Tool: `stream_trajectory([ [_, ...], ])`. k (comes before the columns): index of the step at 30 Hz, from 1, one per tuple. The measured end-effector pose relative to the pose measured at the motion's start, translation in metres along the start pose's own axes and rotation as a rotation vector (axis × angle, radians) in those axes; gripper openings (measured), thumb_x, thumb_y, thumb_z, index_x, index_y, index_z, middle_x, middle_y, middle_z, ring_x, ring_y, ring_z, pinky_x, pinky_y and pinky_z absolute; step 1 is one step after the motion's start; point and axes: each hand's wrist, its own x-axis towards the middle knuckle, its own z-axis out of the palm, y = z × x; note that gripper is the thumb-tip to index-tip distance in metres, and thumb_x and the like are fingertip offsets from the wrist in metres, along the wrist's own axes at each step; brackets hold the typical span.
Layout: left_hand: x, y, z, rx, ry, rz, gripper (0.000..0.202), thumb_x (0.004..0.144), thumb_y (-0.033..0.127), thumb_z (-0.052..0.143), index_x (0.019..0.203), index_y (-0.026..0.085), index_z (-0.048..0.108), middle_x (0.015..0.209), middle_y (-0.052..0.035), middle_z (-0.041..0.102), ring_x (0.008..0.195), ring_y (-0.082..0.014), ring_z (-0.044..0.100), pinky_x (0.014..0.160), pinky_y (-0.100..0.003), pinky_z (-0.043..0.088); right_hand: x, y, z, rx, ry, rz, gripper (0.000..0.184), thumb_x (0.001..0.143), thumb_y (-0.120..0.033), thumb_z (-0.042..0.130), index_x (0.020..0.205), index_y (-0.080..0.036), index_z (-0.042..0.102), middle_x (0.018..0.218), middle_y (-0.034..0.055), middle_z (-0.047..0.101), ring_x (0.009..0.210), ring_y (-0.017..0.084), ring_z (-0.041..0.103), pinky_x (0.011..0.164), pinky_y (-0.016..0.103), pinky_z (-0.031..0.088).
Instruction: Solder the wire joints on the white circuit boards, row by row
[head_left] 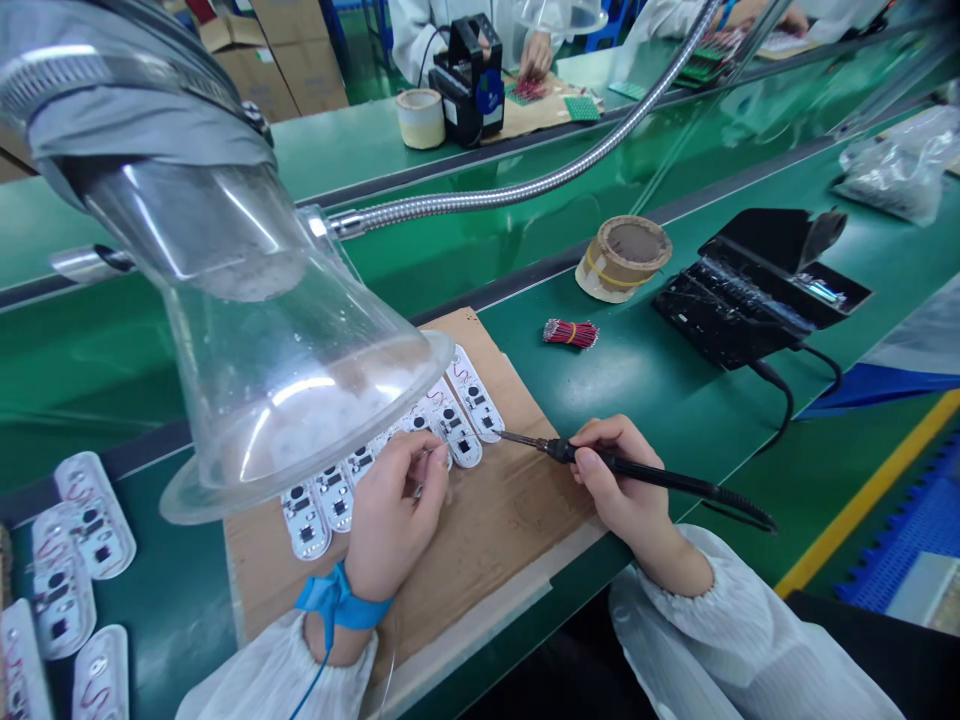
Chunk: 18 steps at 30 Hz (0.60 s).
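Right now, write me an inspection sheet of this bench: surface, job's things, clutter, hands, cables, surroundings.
surface: green bench mat under a cardboard sheet.
job's things: white circuit boards in a row on the cardboard; soldering iron.
clutter: red wire bundle with a yellow band; brown roll; black unit; plastic bag.
hands: left hand over the boards, fingertips at one; right hand holds the iron, tip beside a board.
cables: black cable from the black unit; blue cord from the left wrist.
surroundings: clear plastic hood on a metal gooseneck; co-worker's hand at the next bench; cardboard boxes.
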Motion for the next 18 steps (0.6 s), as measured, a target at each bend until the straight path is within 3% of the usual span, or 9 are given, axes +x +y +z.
stream_trajectory([
  [6,-0.001,0.000,0.001,-0.016,0.001,0.021,0.011,0.107,0.018,0.061,0.101,0.023,0.069,0.080,0.0025,0.064,0.065,-0.0139,0.058,0.064,-0.026,0.049,0.000,0.001,-0.001,-0.002,-0.060,-0.009,0.016,0.109,-0.040,0.074,0.103,-0.026,0.071,0.081,0.0007,0.072,0.059,0.015,0.063,0.053,0.028,0.050],
  [13,-0.005,-0.004,-0.011,0.011,0.035,-0.032,0.008,0.105,0.023,0.063,0.102,0.022,0.071,0.076,0.0029,0.063,0.062,-0.0140,0.057,0.062,-0.026,0.049,0.001,0.003,-0.001,0.053,0.059,0.010,0.022,0.109,-0.045,0.073,0.101,-0.025,0.071,0.075,-0.0020,0.065,0.056,0.014,0.061,0.054,0.028,0.050],
  [18,-0.012,-0.013,-0.021,-0.057,0.077,-0.127,0.006,0.102,0.025,0.065,0.107,0.022,0.067,0.073,0.0049,0.065,0.051,-0.0109,0.056,0.050,-0.022,0.044,-0.002,-0.004,0.006,0.033,0.071,0.047,0.025,0.109,-0.048,0.074,0.099,-0.025,0.070,0.074,-0.0015,0.067,0.058,0.016,0.061,0.055,0.029,0.051],
])
